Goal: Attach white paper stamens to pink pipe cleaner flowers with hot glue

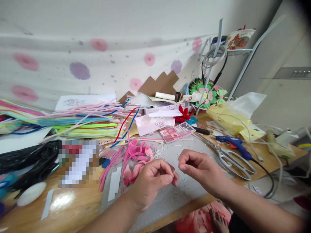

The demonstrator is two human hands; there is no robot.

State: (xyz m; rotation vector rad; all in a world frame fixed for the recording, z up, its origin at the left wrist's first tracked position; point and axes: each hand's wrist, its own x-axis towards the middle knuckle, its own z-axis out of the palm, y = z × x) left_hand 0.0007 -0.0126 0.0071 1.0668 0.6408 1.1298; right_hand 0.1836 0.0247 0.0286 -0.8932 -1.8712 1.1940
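Above the grey mat (187, 200), my left hand (155, 179) is closed in a pinch, and a short thin white strand (175, 171) sticks out between its thumb and forefinger. My right hand (200, 170) faces it a small gap away, thumb and forefinger pressed together; whatever they pinch is too small to make out. Just behind my left hand lie pink fuzzy stems (134, 150), some bent into petal-like loops. A little pile of similar white strands (159, 151) rests on the mat beside them.
Scissors (228, 158) and a blue glue gun (234, 144) with its cord lie right of my right hand. Bundles of coloured fuzzy stems (85, 126) fill the back left. A red flower (184, 115) and a yellow bag (225, 118) are behind. A white strip (114, 184) lies on the mat.
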